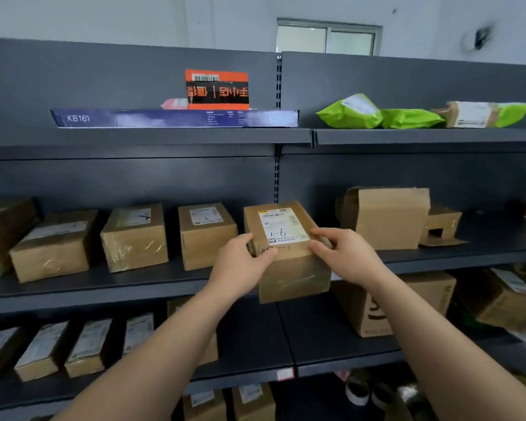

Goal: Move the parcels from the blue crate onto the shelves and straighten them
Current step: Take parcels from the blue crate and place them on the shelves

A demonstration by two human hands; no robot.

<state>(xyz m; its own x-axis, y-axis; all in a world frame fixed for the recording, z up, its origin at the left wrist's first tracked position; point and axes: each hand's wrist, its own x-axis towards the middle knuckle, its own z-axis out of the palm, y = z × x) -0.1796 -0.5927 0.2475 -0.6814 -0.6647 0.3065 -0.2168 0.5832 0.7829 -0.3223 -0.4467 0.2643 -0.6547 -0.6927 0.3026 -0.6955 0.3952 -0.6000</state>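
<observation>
Fingers: those (325, 233) of both hands curl over the parcel's near top corners, grasping it.
Left hand (243, 262): at the parcel's 7 o'clock.
Right hand (343, 256): at its 4 o'clock, equally near.
Parcel (286, 226): at the middle shelf's (152, 284) front lip, apparently overhanging; long axis roughly 12 to 6.
Next, likely: a push toward 12, level with the box (207, 235) at 9.

Brown cardboard parcel (295, 275), white label (281, 223). Dark grey shelves (164, 138). Lime-green mailers (349, 112), navy flat box (176, 118), orange-and-black box (217, 89).

Head view faces the shelves (134, 282) straight on; close up.
</observation>
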